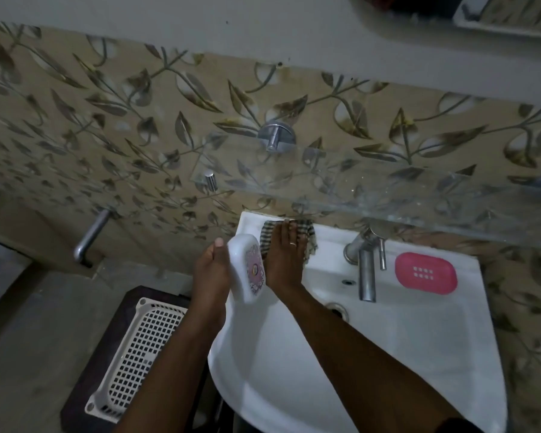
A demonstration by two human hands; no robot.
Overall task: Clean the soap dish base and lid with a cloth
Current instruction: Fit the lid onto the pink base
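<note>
My left hand (212, 270) holds a white soap dish lid (247, 270) with a patterned oval on top, tilted on edge over the left rim of the white sink (388, 354). My right hand (285, 254) lies flat, fingers stretched out, on a checked cloth (310, 235) that rests on the sink's back left ledge. The pink soap dish base (426, 272), with a grid of small drain holes, sits on the ledge to the right of the tap (366, 270).
A glass shelf (388, 189) on metal brackets juts from the leaf-patterned tiles just above the sink. A metal wall spout (89, 239) sticks out at the left. Below it a white perforated basket (135, 354) sits on a dark stand.
</note>
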